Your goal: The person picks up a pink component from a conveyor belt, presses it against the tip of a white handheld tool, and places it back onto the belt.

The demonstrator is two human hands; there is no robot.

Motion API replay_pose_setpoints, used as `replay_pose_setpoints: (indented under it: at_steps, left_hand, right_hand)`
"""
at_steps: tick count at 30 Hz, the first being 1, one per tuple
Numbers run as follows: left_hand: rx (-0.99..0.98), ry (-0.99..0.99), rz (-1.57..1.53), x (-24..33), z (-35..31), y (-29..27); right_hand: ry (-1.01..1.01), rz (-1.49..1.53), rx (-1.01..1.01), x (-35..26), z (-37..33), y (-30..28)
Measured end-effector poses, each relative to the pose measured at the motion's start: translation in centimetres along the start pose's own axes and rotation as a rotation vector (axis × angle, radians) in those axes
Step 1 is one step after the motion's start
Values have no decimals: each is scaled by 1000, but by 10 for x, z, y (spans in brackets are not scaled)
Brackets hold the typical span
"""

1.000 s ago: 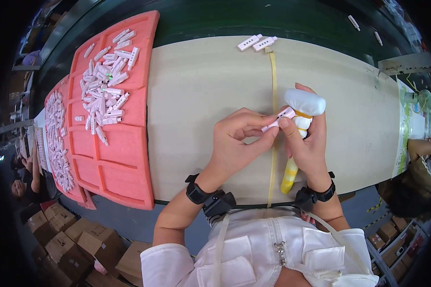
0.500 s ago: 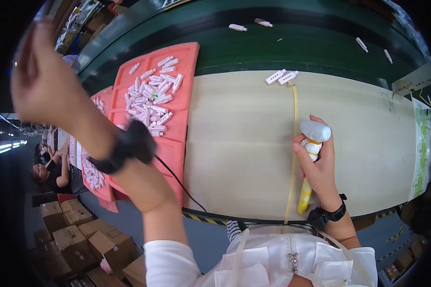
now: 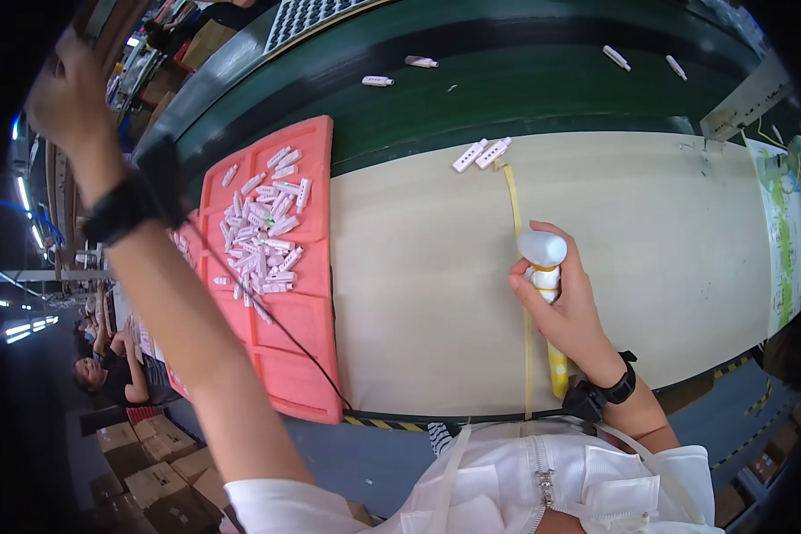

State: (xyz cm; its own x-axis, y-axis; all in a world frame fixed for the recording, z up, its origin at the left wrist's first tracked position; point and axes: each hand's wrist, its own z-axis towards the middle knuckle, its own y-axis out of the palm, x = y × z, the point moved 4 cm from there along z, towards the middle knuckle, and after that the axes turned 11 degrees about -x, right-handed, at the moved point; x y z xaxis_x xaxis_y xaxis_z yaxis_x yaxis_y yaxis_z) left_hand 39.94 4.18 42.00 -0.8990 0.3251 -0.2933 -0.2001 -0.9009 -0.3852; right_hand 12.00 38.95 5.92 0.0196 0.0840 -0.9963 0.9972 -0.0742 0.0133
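Bottle [image 3: 544, 267], white-capped with a yellow and white body, stands nearly upright over the beige counter [image 3: 650, 258], close to its near edge. The right hand [image 3: 568, 311] is wrapped around the bottle's middle, fingers curled closed on it and the thumb on the left side; the white cap protrudes above the fingers. A yellow part shows below the hand near the counter edge; whether it belongs to the bottle cannot be determined. A yellow strip [image 3: 518, 258] runs across the counter from far edge to near edge, just left of the bottle.

The left hand [image 3: 67, 84] is raised high at the upper left, well apart from the counter. Its fingers lie at the dark rim of the view, so whether they are spread or closed cannot be determined. A black wrist device [image 3: 129, 205] sits on that forearm.

A pink tray [image 3: 303, 356] lies left of the beige surface and carries a heap of small white parts [image 3: 267, 227]. Two white parts [image 3: 481, 153] lie at the far edge of the counter, near the top of the strip. Behind runs a green conveyor belt [image 3: 525, 93] with scattered white pieces [image 3: 376, 81].
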Motion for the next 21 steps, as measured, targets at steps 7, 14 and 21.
replay_pose_setpoints:
  at_steps: [7, 14, 21]
  left_hand:
    - [-696, -230, -638, 196, -182, 162]
    - [-1224, -315, -539, 214, -269, 313]
    - [-1261, -59, -667, 313, -241, 266]
  right_hand:
    - [8, -38, 39, 7, 0, -12]
    - [-19, -56, -15, 3, 2, 1]
    - [70, -72, -27, 7, 1, -9]
